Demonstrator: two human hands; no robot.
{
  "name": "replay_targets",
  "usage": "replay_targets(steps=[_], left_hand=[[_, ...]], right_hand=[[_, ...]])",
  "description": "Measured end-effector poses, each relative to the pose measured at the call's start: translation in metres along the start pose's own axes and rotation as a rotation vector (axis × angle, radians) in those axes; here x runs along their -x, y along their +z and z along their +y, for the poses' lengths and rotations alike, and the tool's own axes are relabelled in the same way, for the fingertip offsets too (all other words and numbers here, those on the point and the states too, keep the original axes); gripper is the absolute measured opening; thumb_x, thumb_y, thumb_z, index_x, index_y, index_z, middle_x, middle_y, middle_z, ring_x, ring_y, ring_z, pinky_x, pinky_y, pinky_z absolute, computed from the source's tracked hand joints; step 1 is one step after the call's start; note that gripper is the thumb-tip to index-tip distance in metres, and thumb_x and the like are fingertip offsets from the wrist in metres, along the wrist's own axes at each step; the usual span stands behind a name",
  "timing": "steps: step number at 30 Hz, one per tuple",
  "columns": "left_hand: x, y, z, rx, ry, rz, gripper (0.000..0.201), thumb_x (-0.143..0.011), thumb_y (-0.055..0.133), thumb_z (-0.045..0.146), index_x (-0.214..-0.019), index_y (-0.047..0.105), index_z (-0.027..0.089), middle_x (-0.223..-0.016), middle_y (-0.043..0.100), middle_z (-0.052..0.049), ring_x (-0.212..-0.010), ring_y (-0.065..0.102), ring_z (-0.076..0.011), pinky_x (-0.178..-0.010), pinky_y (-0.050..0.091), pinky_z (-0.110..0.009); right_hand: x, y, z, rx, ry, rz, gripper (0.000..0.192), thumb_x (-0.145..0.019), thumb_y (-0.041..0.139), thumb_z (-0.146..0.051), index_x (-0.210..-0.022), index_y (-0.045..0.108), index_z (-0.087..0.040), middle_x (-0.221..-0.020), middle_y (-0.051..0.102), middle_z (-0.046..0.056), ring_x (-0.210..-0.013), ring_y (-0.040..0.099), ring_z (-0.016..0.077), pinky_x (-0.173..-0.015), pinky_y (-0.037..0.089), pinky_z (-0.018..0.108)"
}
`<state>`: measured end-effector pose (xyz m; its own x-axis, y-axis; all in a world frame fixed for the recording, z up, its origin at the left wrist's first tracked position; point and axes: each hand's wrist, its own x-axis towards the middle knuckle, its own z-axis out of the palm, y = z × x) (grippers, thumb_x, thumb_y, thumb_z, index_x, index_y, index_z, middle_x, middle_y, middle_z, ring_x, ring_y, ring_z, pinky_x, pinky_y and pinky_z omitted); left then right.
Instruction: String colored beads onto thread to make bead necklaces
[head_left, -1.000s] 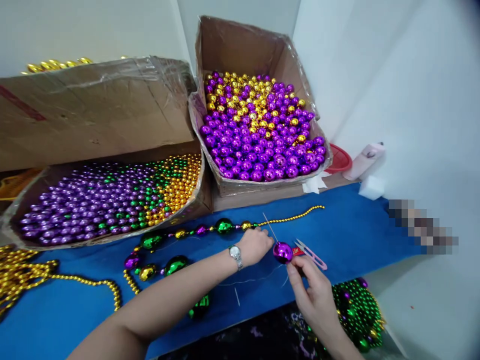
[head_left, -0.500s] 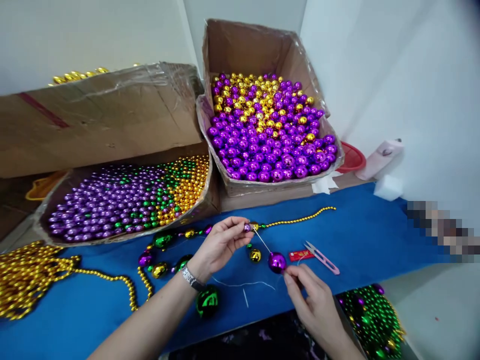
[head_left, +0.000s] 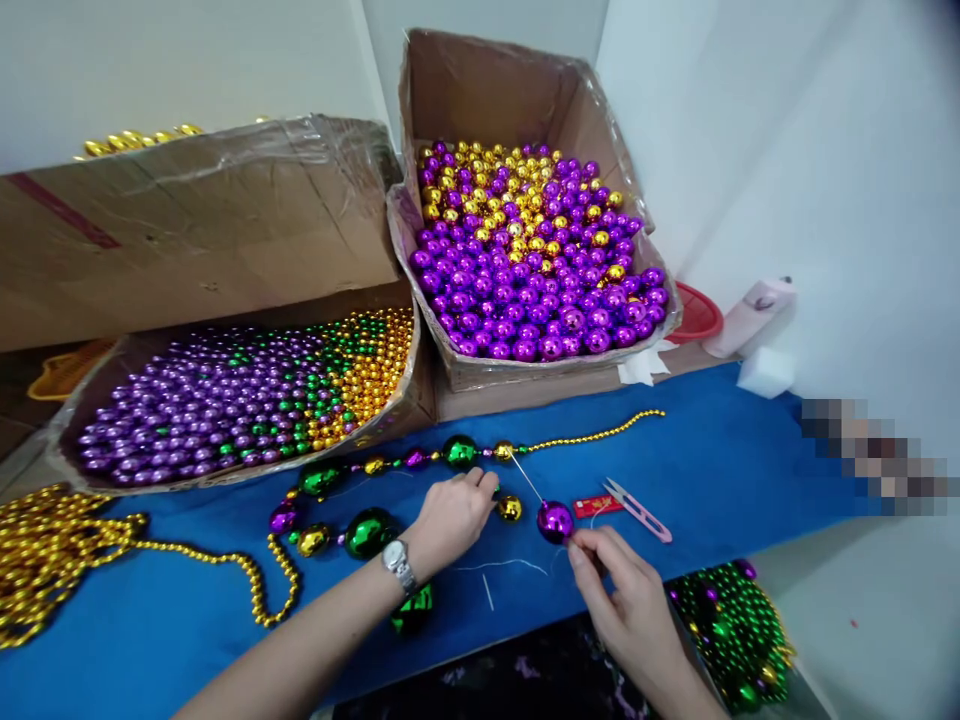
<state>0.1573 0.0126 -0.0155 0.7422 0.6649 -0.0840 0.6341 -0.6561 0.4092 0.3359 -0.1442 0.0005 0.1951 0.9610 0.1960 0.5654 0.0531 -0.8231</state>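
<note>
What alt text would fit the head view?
Two hands thread a shiny purple ball bead on a needle over a blue cloth-covered table; the left hand touches a gold ball bead, the right hand pinches below the purple one.

left hand (head_left: 450,515) lies knuckles up, fingers curled forward, watch on the wrist, forearm running back to lower left. right hand (head_left: 626,590) sits just right of it, fingertips (head_left: 581,550) pinched together.

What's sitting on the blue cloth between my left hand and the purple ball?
In the head view, a small shiny gold bead lies between the left hand and the round metallic purple ball.
</note>
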Motion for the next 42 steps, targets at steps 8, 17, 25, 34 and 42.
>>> replay_targets(steps=[8, 17, 25, 34, 42], left_hand=[[-0.015, -0.012, 0.001, 0.296, -0.010, 0.088, 0.020, -0.087, 0.049, 0.025, -0.100, 0.062, 0.017, -0.095, 0.065, -0.010, -0.086, 0.060, -0.0202, -0.074, 0.045, -0.031], [0.005, -0.042, 0.004, 1.748, -0.312, 0.060, 0.027, -0.080, 0.066, 0.028, -0.102, 0.064, 0.013, -0.088, 0.068, -0.009, -0.066, 0.060, -0.0099, -0.056, 0.045, -0.019], [0.008, -0.044, 0.004, 1.887, -0.310, 0.053, 0.026, -0.083, 0.063, 0.024, -0.107, 0.063, 0.014, -0.090, 0.067, -0.008, -0.070, 0.061, -0.0110, -0.060, 0.048, -0.021], [0.008, -0.043, 0.009, 1.871, -0.339, 0.031, 0.025, -0.082, 0.063, 0.029, -0.102, 0.064, 0.014, -0.086, 0.067, -0.008, -0.071, 0.062, -0.0122, -0.059, 0.047, -0.020], [0.009, -0.050, 0.017, 1.549, -0.216, 0.078, 0.026, -0.083, 0.062, 0.030, -0.102, 0.066, 0.013, -0.081, 0.065, -0.007, -0.071, 0.059, -0.0134, -0.060, 0.046, -0.022]], right_hand=[[0.003, 0.001, 0.003, -0.011, -0.011, 0.000, 0.012, -0.094, 0.043, -0.022, -0.092, 0.055, -0.021, -0.079, 0.054, 0.002, -0.068, 0.052, 0.0138, -0.061, 0.039, 0.024], [0.002, 0.006, -0.002, 0.004, -0.061, -0.052, 0.013, -0.094, 0.042, -0.022, -0.089, 0.054, -0.021, -0.076, 0.054, 0.001, -0.068, 0.052, 0.0142, -0.062, 0.040, 0.024], [0.002, 0.005, -0.002, 0.020, -0.082, -0.046, 0.012, -0.093, 0.042, -0.021, -0.090, 0.054, -0.021, -0.077, 0.054, 0.002, -0.068, 0.053, 0.0147, -0.062, 0.040, 0.025], [0.002, 0.004, -0.003, 0.029, -0.089, -0.052, 0.013, -0.093, 0.042, -0.020, -0.090, 0.054, -0.021, -0.077, 0.054, 0.002, -0.069, 0.053, 0.0149, -0.063, 0.040, 0.026], [-0.001, 0.004, -0.002, 0.043, -0.085, -0.041, 0.014, -0.094, 0.042, -0.021, -0.094, 0.056, -0.021, -0.080, 0.056, 0.003, -0.071, 0.054, 0.0152, -0.064, 0.041, 0.026]])
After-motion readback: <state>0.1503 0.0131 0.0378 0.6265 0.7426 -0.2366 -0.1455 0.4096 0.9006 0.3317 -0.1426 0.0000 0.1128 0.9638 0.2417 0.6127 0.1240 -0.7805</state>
